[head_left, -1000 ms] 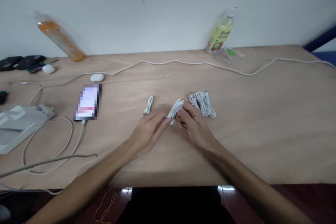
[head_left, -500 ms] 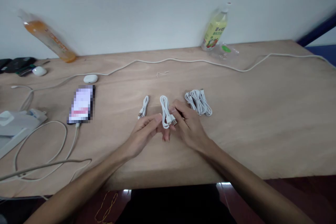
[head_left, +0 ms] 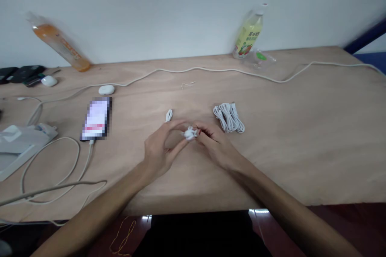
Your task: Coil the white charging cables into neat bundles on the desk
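Between my two hands a coiled white USB cable (head_left: 190, 133) is held end-on, its bundle blurred by motion. My left hand (head_left: 161, 144) pinches it from the left, thumb below and fingers above. On the other side my right hand (head_left: 215, 142) has thumb and forefinger closed at the cable's edge; its other fingers are hidden. Another small white cable coil (head_left: 169, 115) lies partly covered behind my left fingers. To the right of my right hand rests a pile of coiled white cables (head_left: 228, 117).
A phone (head_left: 96, 118) with a plugged-in cord lies at left, below a white earbud case (head_left: 106, 90). A long white cable (head_left: 196, 68) crosses the table's back. An orange bottle (head_left: 60, 46) and a yellow bottle (head_left: 249, 34) stand by the wall. A thin twist tie (head_left: 187, 84) lies mid-table.
The held cable coil has turned from lying lengthwise to end-on between my hands. My left hand has shifted its grip, fingers now over the top, covering more of the small coil behind.
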`<action>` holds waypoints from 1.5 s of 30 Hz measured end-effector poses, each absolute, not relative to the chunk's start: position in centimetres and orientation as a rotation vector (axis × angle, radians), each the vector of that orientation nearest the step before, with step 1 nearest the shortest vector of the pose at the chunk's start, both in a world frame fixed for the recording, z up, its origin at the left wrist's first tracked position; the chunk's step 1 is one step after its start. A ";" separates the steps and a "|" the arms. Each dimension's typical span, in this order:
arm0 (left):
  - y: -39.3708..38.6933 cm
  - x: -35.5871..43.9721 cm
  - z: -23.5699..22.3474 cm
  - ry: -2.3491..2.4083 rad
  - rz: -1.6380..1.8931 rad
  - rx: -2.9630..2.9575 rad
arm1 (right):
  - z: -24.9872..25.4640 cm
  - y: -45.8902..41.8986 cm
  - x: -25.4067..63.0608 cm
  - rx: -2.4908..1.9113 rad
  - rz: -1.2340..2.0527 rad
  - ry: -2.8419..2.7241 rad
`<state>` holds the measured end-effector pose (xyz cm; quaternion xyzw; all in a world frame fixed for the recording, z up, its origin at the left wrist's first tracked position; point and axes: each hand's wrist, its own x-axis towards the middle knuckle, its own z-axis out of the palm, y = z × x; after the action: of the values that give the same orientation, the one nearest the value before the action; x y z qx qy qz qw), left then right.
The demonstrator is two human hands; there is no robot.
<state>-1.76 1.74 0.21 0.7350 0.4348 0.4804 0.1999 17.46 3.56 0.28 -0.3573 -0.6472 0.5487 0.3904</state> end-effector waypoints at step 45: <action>2.0 -0.7 1.0 0.974 1.096 1.240 | 0.0 2.8 16.3 -0.924 1.267 -1.506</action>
<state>-0.71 2.02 1.00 0.5291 0.4156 0.4676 0.5733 16.28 2.77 -0.02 -0.3761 -0.6132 0.5160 0.4651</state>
